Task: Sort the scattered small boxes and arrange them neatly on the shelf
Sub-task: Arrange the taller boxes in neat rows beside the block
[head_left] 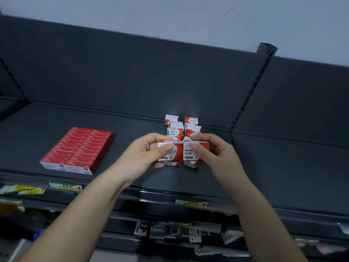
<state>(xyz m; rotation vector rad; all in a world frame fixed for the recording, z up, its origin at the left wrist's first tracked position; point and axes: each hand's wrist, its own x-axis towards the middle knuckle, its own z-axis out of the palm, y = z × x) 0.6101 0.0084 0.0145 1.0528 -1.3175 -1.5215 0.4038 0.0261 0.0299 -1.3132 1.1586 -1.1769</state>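
Two small red-and-white paper clip boxes are held side by side above the dark shelf. My left hand pinches the left box, thumb on its front. My right hand pinches the right box the same way. Under them, other boxes of the same kind peek out. Behind them stand two short rows of these boxes, running back to the shelf's rear panel.
A tidy block of flat red boxes lies on the shelf to the left. A slotted upright divides the shelf on the right. Price labels line the front edge, and lower shelves hold packaged goods.
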